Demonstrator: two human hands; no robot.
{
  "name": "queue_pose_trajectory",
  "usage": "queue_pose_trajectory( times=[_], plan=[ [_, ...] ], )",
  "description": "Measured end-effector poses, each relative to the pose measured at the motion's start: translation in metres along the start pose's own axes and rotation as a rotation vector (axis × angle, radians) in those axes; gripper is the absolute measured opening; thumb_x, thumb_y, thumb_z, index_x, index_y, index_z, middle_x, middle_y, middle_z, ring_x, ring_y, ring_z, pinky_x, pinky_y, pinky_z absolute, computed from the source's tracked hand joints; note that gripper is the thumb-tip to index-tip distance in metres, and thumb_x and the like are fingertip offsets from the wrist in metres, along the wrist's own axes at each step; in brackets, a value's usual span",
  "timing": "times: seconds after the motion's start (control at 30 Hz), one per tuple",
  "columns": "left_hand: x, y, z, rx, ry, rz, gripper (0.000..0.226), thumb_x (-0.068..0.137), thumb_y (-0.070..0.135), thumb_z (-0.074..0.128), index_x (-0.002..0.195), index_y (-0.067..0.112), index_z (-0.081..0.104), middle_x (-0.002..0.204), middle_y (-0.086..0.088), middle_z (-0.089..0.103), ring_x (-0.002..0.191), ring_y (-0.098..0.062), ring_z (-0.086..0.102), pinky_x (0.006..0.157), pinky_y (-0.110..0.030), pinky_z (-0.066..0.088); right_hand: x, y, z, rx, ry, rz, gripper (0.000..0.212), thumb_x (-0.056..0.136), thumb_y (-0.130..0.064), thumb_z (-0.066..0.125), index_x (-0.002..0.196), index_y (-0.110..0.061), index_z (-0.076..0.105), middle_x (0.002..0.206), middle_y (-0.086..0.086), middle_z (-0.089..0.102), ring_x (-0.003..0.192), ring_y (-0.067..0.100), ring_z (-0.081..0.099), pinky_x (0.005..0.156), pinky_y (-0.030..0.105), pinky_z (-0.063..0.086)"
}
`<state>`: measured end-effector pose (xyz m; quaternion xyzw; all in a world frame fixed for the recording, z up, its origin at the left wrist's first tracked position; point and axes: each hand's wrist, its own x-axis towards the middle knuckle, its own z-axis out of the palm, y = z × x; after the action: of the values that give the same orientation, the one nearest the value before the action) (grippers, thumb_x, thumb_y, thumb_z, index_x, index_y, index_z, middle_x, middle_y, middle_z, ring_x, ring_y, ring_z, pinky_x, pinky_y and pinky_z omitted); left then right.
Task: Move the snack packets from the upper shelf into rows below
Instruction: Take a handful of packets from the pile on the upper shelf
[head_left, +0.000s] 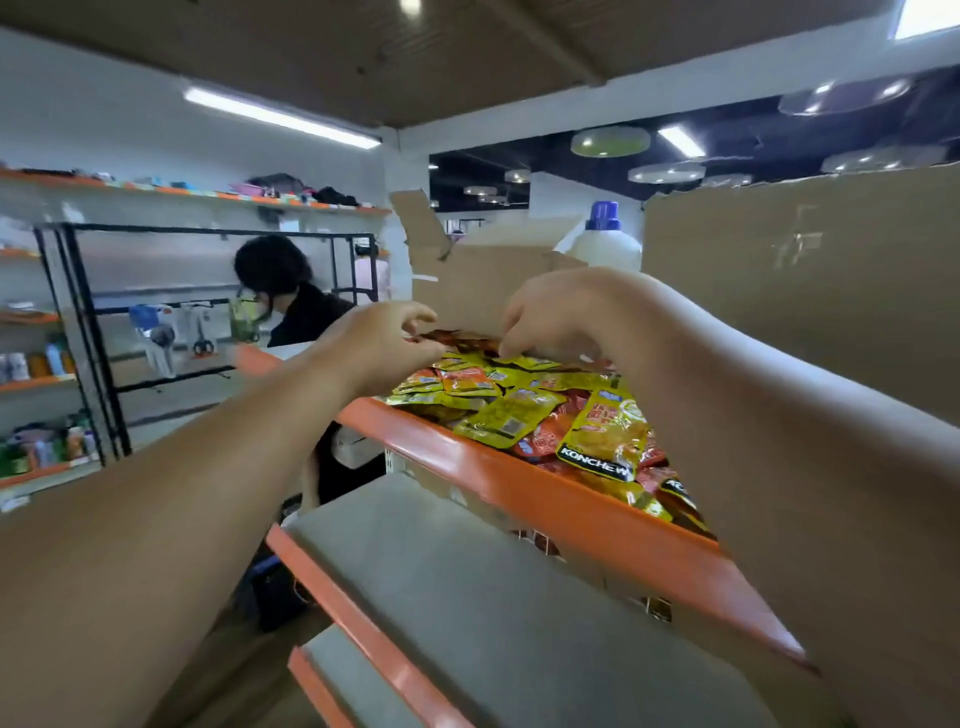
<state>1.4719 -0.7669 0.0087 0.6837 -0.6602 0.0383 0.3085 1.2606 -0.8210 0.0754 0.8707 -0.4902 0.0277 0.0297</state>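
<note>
Because the snack packets (498, 410) are heaped loosely on the upper shelf (545, 499), right up to its orange front lip, a slide is judged the main risk. If one packet is dragged out from under the others, its neighbours could be pulled over the lip and missed by the lower shelf (467, 597).

At the far end of the heap, just before a cardboard box (467, 291), a dark red packet (457, 340) is pinched between the thumb and fingers of the left hand (382, 345). The fingers of the right hand (558, 317) are bent down onto the packets beside it; whether anything is gripped there cannot be told. A thin pinch on slick foil could also be lost midway.

The dark red packet is held roughly flat, its long axis running across between the two hands. The rest lie flat at mixed angles. The nearest yellow packet (605, 436) is laid front to back, lettered end toward the lip.
</note>
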Motion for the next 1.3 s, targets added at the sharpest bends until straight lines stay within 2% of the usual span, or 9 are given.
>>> queue_pose_trajectory(
  times=[0.1, 0.23, 0.37, 0.47, 0.6, 0.8, 0.93, 1.07, 1.3],
  plan=[
    [0.039, -0.037, 0.011, -0.01, -0.055, 0.012, 0.05, 0.091, 0.048, 0.069, 0.139, 0.034, 0.062, 0.128, 0.005, 0.067, 0.117, -0.018, 0.062, 0.095, -0.031, 0.045, 0.037, -0.017, 0.01, -0.076, -0.033, 0.053, 0.044, 0.087, -0.058, 0.061, 0.113, -0.024, 0.072, 0.108, 0.003, 0.072, 0.096, 0.026, 0.07, 0.083, 0.04, 0.056],
    [0.085, -0.08, 0.026, -0.016, -0.085, 0.013, 0.048, 0.089, 0.047, 0.07, 0.135, 0.033, 0.065, 0.131, 0.004, 0.069, 0.117, -0.019, 0.064, 0.101, -0.032, 0.049, 0.081, -0.045, 0.02, -0.077, -0.232, 0.18, 0.051, 0.096, -0.053, 0.058, 0.127, -0.013, 0.064, 0.116, 0.0, 0.069, 0.075, 0.016, 0.071, 0.053, 0.027, 0.046],
    [0.121, -0.1, 0.04, 0.056, -0.214, 0.008, 0.038, 0.087, 0.041, 0.073, 0.124, 0.033, 0.069, 0.118, 0.0, 0.074, 0.086, -0.018, 0.065, 0.074, -0.026, 0.051, 0.114, -0.069, 0.031, -0.06, -0.376, 0.281, 0.059, 0.09, -0.061, 0.065, 0.128, -0.015, 0.062, 0.116, 0.002, 0.069, 0.069, 0.014, 0.067, 0.051, 0.028, 0.046],
    [0.135, -0.106, 0.049, 0.074, -0.241, 0.05, 0.045, 0.085, 0.032, 0.073, 0.129, 0.028, 0.069, 0.124, -0.003, 0.071, 0.093, -0.019, 0.059, 0.076, -0.028, 0.047, 0.121, -0.082, 0.037, -0.128, -0.367, 0.278, 0.059, 0.083, -0.065, 0.07, 0.121, -0.02, 0.061, 0.119, 0.003, 0.066, 0.072, 0.017, 0.065, 0.054, 0.03, 0.047],
    [0.139, -0.121, 0.058, 0.049, -0.1, 0.14, 0.04, 0.084, 0.03, 0.071, 0.123, 0.031, 0.072, 0.123, 0.002, 0.072, 0.109, -0.022, 0.063, 0.08, -0.028, 0.043, 0.118, -0.08, 0.041, -0.08, -0.311, 0.281, 0.042, 0.088, -0.048, 0.072, 0.116, -0.019, 0.062, 0.099, 0.0, 0.064, 0.091, 0.026, 0.072, 0.071, 0.035, 0.058],
    [0.126, -0.133, 0.058, -0.408, 0.193, 0.269, 0.017, 0.086, 0.021, 0.062, 0.088, 0.025, 0.079, 0.071, 0.012, 0.071, 0.07, -0.005, 0.066, 0.069, -0.025, 0.053, 0.108, -0.06, 0.037, 0.141, -0.211, 0.316, 0.024, 0.091, -0.029, 0.057, 0.113, -0.027, 0.066, 0.092, 0.0, 0.065, 0.083, 0.02, 0.062, 0.074, 0.037, 0.055],
    [0.136, -0.136, 0.062, -0.515, 0.151, 0.297, 0.028, 0.09, 0.011, 0.058, 0.105, 0.027, 0.076, 0.086, 0.017, 0.071, 0.078, 0.003, 0.064, 0.074, -0.01, 0.045, 0.11, -0.048, 0.037, 0.173, -0.134, 0.343, 0.023, 0.091, -0.027, 0.05, 0.102, -0.031, 0.069, 0.097, 0.0, 0.069, 0.089, 0.022, 0.062, 0.082, 0.042, 0.052],
    [0.142, -0.14, 0.071, -0.321, 0.064, 0.251, 0.025, 0.088, 0.02, 0.061, 0.104, 0.03, 0.077, 0.091, 0.012, 0.074, 0.093, -0.014, 0.068, 0.081, -0.026, 0.049, 0.113, -0.041, 0.04, 0.087, 0.002, 0.353, 0.019, 0.094, -0.022, 0.054, 0.082, -0.032, 0.065, 0.082, -0.008, 0.063, 0.076, 0.014, 0.059, 0.067, 0.03, 0.043],
    [0.131, -0.131, 0.071, -0.072, -0.145, 0.419, 0.053, 0.082, 0.067, 0.068, 0.129, 0.042, 0.067, 0.121, 0.013, 0.072, 0.111, -0.015, 0.064, 0.094, -0.035, 0.052, 0.115, -0.039, 0.049, -0.06, -0.114, 0.417, 0.048, 0.079, -0.056, 0.078, 0.107, -0.021, 0.06, 0.095, -0.004, 0.066, 0.068, 0.016, 0.059, 0.056, 0.03, 0.045]
  ],
)
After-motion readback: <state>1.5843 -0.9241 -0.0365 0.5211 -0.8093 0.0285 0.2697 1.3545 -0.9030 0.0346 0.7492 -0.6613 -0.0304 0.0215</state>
